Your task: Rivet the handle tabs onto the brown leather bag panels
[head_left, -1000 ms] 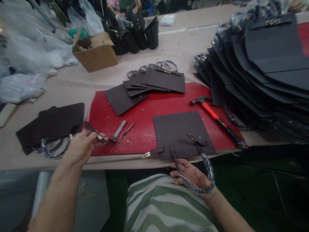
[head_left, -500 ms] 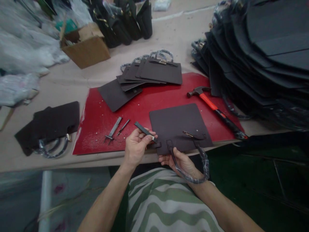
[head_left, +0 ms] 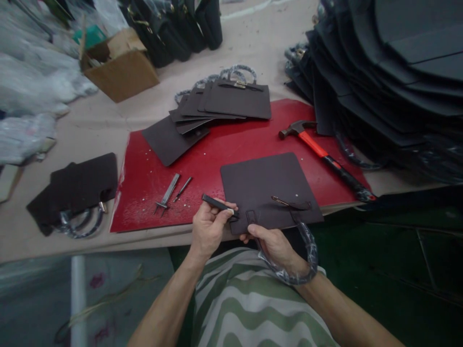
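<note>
My left hand [head_left: 207, 227] pinches a short dark strap [head_left: 214, 201] between thumb and fingers, with a small pale spot by the thumb tip. The strap's right end lies over the lower left corner of a dark brown bag panel [head_left: 262, 180]. That panel rests partly on the red mat, its near edge overhanging the table. My right hand [head_left: 275, 246] grips this near edge, thumb on top beside the stitched handle base. A plastic-wrapped handle [head_left: 308, 246] loops over my right wrist. On the panel lies a narrow strap with a metal tip [head_left: 280, 200].
On the red mat [head_left: 246, 144] are a claw hammer [head_left: 321, 153], a pronged metal tool [head_left: 168, 195] and a thin punch [head_left: 183, 189]. Behind lie stacked brown panels [head_left: 235, 101] and a cardboard box [head_left: 121, 72]. Large dark pieces [head_left: 390, 96] pile up at right; dark handled panels [head_left: 83, 180] lie left.
My left hand has tilted the strap flatter and brought its end closer over the panel's corner. My right thumb has shifted left across the handle base. The whole view has moved slightly.
</note>
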A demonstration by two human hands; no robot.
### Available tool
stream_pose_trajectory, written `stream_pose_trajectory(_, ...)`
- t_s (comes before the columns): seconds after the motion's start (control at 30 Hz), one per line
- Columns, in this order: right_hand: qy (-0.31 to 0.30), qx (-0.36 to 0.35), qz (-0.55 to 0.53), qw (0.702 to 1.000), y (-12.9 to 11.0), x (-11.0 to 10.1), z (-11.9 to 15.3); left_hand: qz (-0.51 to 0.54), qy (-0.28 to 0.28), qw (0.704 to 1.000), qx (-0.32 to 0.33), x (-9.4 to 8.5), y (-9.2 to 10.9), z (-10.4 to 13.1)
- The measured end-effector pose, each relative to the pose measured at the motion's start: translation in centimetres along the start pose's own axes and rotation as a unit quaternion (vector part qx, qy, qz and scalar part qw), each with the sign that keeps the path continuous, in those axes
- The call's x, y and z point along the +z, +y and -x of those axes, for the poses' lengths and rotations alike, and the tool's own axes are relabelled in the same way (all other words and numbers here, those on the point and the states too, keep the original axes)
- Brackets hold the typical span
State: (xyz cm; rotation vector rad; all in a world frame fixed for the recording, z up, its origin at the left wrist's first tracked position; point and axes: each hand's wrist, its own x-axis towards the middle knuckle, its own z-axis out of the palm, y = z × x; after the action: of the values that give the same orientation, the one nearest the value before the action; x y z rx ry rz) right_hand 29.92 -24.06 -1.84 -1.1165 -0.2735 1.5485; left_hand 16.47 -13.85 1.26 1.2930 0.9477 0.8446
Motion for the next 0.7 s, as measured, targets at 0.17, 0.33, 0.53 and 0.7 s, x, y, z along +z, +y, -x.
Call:
stream_pose_trajectory(0.17, 0.010, -0.025, -0.016, 1.000, -0.2, 0.5, 0.1, 0.031, 0.010, 0.999, 0.007, 0.2, 0.2, 0.3)
stream_pose_trajectory(0.33, 0.002, 0.012, -0.024, 1.000, -1.0, 0.8, 0.2, 0.051, 0.013, 0.999, 0.010, 0.3, 1.3, 0.4)
stream_pose_trajectory(0.53, -0.002, 0.027, -0.065, 0.998, -0.8, 0.5, -0.1, 0.048, 0.011, 0.999, 0.009, 0.4, 1.9, 0.6)
stream_pose_trajectory(0.7, 0.003, 0.022, -0.058, 0.998, -0.7, 0.8, -0.1, 0.031, 0.020, 0.999, 0.010, 0.3, 1.5, 0.8)
